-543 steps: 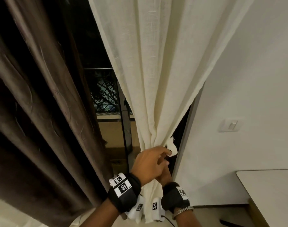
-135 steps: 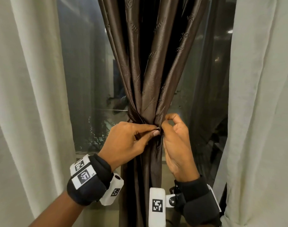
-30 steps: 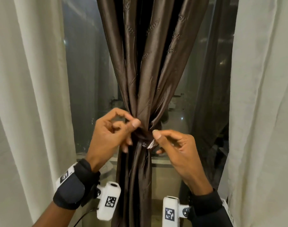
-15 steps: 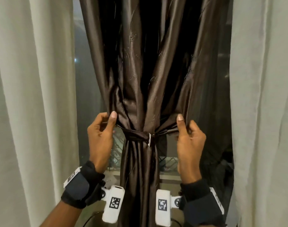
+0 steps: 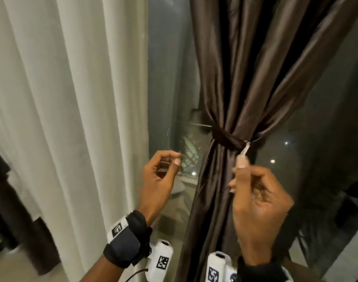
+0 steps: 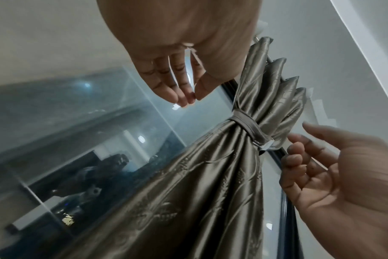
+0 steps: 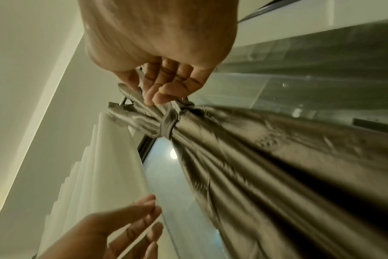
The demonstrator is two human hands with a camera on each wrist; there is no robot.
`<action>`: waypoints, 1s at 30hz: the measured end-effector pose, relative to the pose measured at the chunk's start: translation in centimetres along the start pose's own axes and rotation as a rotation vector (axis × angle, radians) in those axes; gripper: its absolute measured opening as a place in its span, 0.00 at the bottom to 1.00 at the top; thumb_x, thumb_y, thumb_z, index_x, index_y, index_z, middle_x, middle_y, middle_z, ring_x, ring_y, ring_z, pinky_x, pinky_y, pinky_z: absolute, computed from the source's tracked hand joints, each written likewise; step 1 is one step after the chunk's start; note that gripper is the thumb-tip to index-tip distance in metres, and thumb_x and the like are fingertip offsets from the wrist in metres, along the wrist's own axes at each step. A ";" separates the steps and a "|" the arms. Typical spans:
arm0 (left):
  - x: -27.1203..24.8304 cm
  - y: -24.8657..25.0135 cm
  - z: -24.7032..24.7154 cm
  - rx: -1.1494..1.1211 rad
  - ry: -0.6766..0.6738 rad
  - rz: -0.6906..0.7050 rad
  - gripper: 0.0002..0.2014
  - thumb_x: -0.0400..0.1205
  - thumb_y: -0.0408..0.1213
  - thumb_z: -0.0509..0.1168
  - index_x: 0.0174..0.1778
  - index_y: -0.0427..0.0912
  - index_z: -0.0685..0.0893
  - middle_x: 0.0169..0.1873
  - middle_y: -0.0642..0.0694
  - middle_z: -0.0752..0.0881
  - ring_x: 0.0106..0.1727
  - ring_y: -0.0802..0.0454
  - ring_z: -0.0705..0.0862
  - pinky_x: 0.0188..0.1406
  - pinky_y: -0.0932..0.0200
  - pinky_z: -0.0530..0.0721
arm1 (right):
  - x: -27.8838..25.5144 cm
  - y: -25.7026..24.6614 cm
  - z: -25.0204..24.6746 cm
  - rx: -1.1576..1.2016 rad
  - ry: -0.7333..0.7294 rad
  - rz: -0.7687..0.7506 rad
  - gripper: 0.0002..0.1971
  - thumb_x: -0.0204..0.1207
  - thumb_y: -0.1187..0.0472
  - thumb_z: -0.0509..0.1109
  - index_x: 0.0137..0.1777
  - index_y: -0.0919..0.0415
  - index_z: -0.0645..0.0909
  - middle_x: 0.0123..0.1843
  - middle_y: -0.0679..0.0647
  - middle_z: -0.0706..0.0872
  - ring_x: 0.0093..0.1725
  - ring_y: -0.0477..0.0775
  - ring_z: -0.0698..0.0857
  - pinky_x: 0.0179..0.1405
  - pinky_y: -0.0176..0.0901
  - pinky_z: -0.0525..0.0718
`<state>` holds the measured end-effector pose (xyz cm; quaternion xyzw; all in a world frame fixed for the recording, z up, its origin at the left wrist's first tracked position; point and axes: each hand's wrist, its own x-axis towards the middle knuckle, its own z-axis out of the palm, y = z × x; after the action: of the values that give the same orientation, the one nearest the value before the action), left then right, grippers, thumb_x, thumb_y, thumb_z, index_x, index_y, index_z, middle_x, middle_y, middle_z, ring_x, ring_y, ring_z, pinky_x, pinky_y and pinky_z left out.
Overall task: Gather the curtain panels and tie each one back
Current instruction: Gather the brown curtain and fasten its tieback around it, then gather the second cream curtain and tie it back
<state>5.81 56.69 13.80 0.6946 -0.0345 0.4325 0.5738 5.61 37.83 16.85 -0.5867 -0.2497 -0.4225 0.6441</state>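
At the right of the head view hangs the brown curtain panel (image 5: 241, 82), gathered and cinched by a dark tie-back band (image 5: 225, 137) with a small pale clip or tab (image 5: 245, 148) at its front. The right hand (image 5: 259, 202) is just below that tab, its thumb tip at or very near it; whether it truly pinches the tab I cannot tell, since the left wrist view shows its fingers (image 6: 295, 157) loosely curled a little apart from the band. The left hand (image 5: 159, 180) is off the fabric, between the brown panel and the white curtain (image 5: 72, 98) at the left, thumb and fingertips lightly together on nothing visible.

The risk, as I judge it: the satin looks slippery, so a fastening that is not fully caught could let the band slide down or spring loose. A tug on the tab could also pull folds out unevenly.

The head view hides the curtain's top. The right wrist view shows the pleats meeting the rod (image 7: 122, 101), and the left wrist view shows the band (image 6: 248, 128) wrapped neatly around the bundle.
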 end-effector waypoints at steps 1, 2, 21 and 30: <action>-0.5 -0.8 -1.0 0.033 0.037 -0.016 0.05 0.89 0.34 0.71 0.56 0.49 0.90 0.50 0.53 0.93 0.50 0.51 0.92 0.53 0.51 0.92 | -1.3 0.3 1.1 0.002 -0.040 0.041 0.19 0.87 0.48 0.73 0.36 0.58 0.86 0.28 0.51 0.87 0.25 0.56 0.84 0.26 0.52 0.82; -0.7 -1.4 -2.2 0.067 0.086 -0.015 0.06 0.89 0.34 0.72 0.55 0.51 0.91 0.50 0.54 0.93 0.50 0.52 0.92 0.51 0.53 0.92 | -2.6 0.9 2.3 0.010 -0.084 0.081 0.19 0.86 0.48 0.73 0.35 0.55 0.86 0.26 0.51 0.85 0.23 0.56 0.83 0.25 0.54 0.82; -0.5 -16.3 -20.2 0.380 0.140 -0.187 0.20 0.85 0.37 0.76 0.70 0.59 0.83 0.57 0.62 0.90 0.58 0.63 0.88 0.56 0.76 0.79 | -17.8 7.4 24.1 -0.194 -0.422 0.900 0.23 0.87 0.35 0.60 0.79 0.38 0.70 0.74 0.41 0.80 0.77 0.51 0.81 0.75 0.44 0.78; -2.4 -16.6 -20.2 0.425 -0.216 -0.002 0.12 0.86 0.40 0.73 0.58 0.64 0.84 0.51 0.68 0.85 0.52 0.63 0.84 0.54 0.53 0.87 | -20.0 6.0 26.5 -0.050 -0.392 0.834 0.42 0.73 0.23 0.71 0.84 0.41 0.71 0.71 0.40 0.88 0.69 0.43 0.89 0.69 0.43 0.89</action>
<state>2.01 77.93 -1.09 0.8422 -0.0032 0.3525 0.4080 4.90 68.23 2.23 -0.7214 -0.0990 -0.0145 0.6853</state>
